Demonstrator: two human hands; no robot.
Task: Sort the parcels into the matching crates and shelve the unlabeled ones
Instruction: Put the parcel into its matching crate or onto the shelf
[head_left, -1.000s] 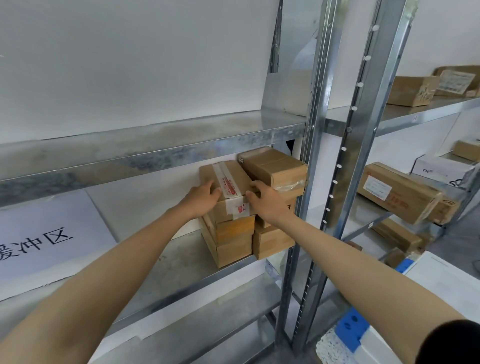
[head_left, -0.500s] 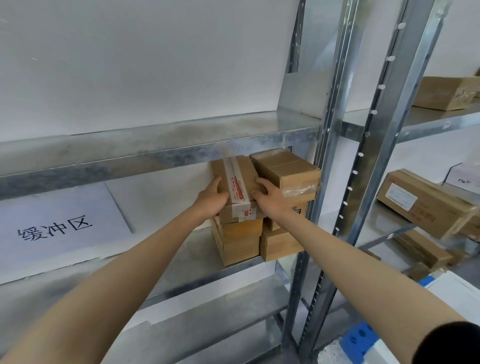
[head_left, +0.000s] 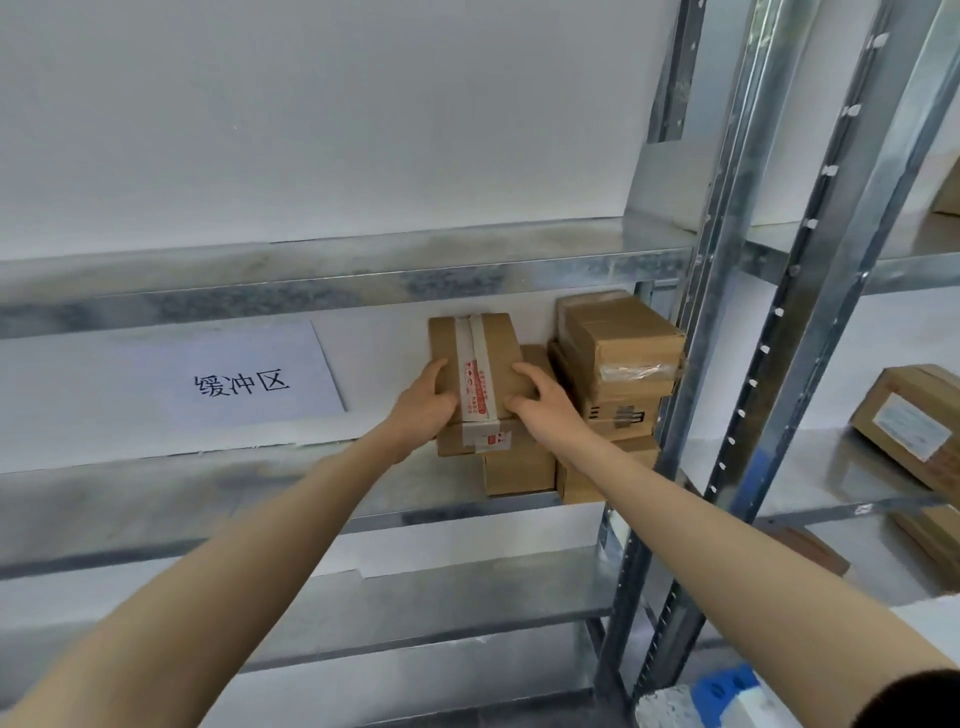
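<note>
On the metal shelf (head_left: 156, 488), right of its one paper sign (head_left: 260, 382), our left hand (head_left: 423, 410) clasps one taped parcel (head_left: 478, 358) that our right hand (head_left: 540, 405) grips too, atop a low stack (head_left: 519, 470) beside a column of three boxes (head_left: 618, 353): this parcel looks nearly shelved, while one labelled parcel (head_left: 919, 421) on the next rack suggests sorting remains.

The left hand (head_left: 421, 410) and right hand (head_left: 545, 405) cover the near lower corners of the taped parcel (head_left: 475, 358); the red print on its tape is too small to read. The cartons (head_left: 519, 470) beneath it show only in part, behind the parcel and the right hand. At the frame's right edge a labelled carton (head_left: 914, 421) is cut off and its label is blurred. A blue object (head_left: 724, 691) at lower right is cropped.
</note>
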